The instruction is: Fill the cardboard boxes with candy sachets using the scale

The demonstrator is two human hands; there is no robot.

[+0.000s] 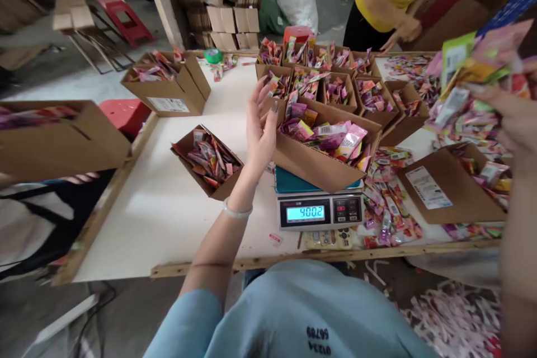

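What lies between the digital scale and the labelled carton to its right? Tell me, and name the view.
Loose, colourful packets lie strewn in a heap between the digital scale and the labelled carton; the head view shows it.

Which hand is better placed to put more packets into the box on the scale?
Probably the right hand: it holds packets, while the left hand is open and holds none, beside that box.

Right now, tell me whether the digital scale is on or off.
The digital scale is on: its display is lit blue and reads 400.2.
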